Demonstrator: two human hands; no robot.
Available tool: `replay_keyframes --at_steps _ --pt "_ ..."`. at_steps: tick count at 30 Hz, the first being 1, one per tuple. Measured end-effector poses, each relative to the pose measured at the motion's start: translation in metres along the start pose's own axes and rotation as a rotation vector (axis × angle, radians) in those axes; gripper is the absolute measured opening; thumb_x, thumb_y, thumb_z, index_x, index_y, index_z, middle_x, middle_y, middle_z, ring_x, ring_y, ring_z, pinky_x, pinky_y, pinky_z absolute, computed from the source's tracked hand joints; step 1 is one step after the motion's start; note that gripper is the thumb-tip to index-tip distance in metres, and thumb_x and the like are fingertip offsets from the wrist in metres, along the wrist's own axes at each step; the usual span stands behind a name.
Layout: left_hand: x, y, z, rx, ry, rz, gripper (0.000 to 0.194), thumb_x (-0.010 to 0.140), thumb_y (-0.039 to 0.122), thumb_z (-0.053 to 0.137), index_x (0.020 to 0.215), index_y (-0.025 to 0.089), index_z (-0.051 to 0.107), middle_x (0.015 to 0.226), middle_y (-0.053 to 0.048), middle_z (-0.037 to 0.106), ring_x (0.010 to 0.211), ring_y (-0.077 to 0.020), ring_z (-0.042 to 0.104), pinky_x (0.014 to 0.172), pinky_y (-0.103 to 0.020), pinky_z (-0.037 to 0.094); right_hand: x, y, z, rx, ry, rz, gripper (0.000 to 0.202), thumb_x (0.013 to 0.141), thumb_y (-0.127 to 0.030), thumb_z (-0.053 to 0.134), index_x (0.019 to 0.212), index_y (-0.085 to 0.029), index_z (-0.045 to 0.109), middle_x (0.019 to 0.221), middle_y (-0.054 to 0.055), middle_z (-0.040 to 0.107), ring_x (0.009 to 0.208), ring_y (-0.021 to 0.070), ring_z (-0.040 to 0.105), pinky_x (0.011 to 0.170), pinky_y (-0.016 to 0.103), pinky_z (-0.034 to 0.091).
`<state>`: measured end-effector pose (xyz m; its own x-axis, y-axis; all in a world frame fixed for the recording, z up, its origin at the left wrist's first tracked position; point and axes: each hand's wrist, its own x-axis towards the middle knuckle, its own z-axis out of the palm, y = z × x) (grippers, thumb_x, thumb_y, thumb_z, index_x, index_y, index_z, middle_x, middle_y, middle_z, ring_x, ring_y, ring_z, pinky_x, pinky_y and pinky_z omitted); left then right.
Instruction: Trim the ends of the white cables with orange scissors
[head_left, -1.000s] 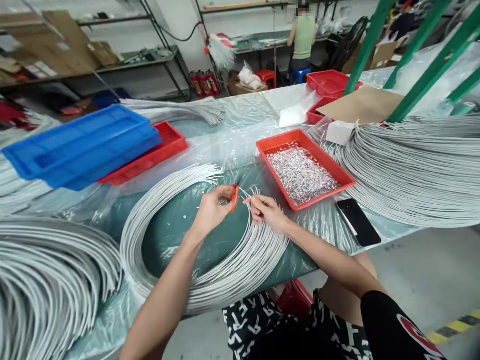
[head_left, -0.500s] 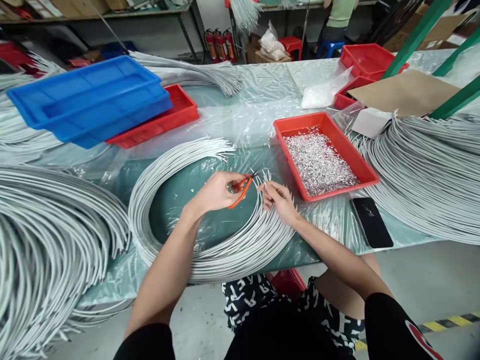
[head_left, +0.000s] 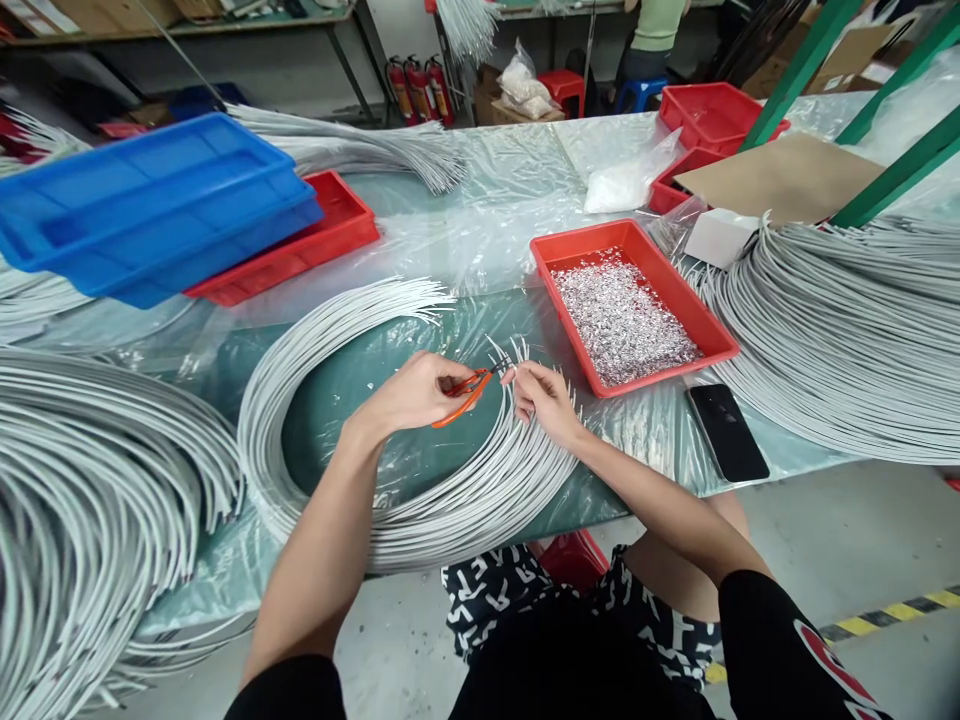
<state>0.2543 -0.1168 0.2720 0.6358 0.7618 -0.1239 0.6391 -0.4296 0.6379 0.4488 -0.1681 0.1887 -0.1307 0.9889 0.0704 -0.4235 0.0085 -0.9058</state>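
My left hand [head_left: 414, 396] is closed around the orange handles of small pliers [head_left: 463, 400]. Their dark jaws point right, at the fingertips of my right hand [head_left: 546, 402]. That hand is pinched at the upper end of a bundle of pale grey cables [head_left: 472, 520], apparently on one cable's end; the exact grip is too small to make out. The bundle lies in a large open loop on the table, under both hands. Several loose cable ends fan out beside my right fingers. The far ends of the loop lie up and to the left.
Small shiny metal pieces [head_left: 622, 315] fill a red tray [head_left: 660, 384] right of my hands. A phone [head_left: 727, 432] lies nearer the edge. More cables [head_left: 840, 340] are piled at right, others [head_left: 97, 480] at left. Blue trays [head_left: 150, 215] stand behind on the left.
The pliers' jaws have come down and right to meet my right fingertips, where before they were apart. The whole view has shifted slightly.
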Motion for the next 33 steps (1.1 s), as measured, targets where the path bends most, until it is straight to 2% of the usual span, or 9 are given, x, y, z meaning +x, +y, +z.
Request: replay_keyframes --at_steps 5,11,18,29,33 --pt "0.000 0.000 0.000 -0.019 -0.032 0.009 0.018 0.077 0.025 0.057 0.069 0.013 0.069 0.058 0.002 0.052 0.055 -0.0075 0.037 0.051 -0.020 0.030 0.000 0.000 0.000 -0.015 -0.011 -0.016 0.045 0.086 -0.064 0.064 0.085 -0.019 0.063 0.057 -0.010 0.026 0.044 0.0053 0.024 0.039 0.019 0.035" --pt "0.001 0.001 0.004 -0.010 -0.021 0.101 0.026 0.084 0.032 0.059 0.069 0.013 0.069 0.054 0.003 0.046 0.051 -0.0071 0.032 0.048 -0.021 0.027 0.001 0.003 -0.001 -0.008 -0.010 -0.003 0.046 0.085 -0.064 0.065 0.084 -0.018 0.062 0.057 -0.011 0.029 0.042 0.0045 0.025 0.038 0.019 0.035" --pt "0.001 0.003 0.005 0.000 -0.055 0.005 0.035 0.086 0.044 0.064 0.070 0.013 0.071 0.056 0.004 0.039 0.054 -0.0073 0.028 0.049 -0.021 0.026 0.001 0.006 -0.002 -0.026 -0.015 -0.013 0.047 0.085 -0.065 0.065 0.083 -0.018 0.062 0.055 -0.010 0.032 0.041 0.0046 0.028 0.036 0.019 0.033" --pt "0.003 0.002 0.009 0.008 -0.022 0.083 0.037 0.089 0.043 0.061 0.071 0.013 0.072 0.055 0.004 0.041 0.053 -0.0075 0.028 0.047 -0.021 0.023 0.002 0.007 -0.004 -0.064 -0.029 -0.013 0.049 0.085 -0.066 0.065 0.079 -0.018 0.063 0.055 -0.009 0.032 0.040 0.0044 0.029 0.036 0.019 0.033" --pt "0.002 0.004 0.010 -0.008 -0.034 0.053 0.041 0.090 0.047 0.059 0.070 0.012 0.070 0.056 0.004 0.036 0.055 -0.0076 0.025 0.047 -0.021 0.021 0.003 0.004 -0.005 -0.037 -0.060 -0.018 0.046 0.085 -0.063 0.066 0.079 -0.018 0.064 0.055 -0.009 0.032 0.042 0.0053 0.031 0.037 0.020 0.039"
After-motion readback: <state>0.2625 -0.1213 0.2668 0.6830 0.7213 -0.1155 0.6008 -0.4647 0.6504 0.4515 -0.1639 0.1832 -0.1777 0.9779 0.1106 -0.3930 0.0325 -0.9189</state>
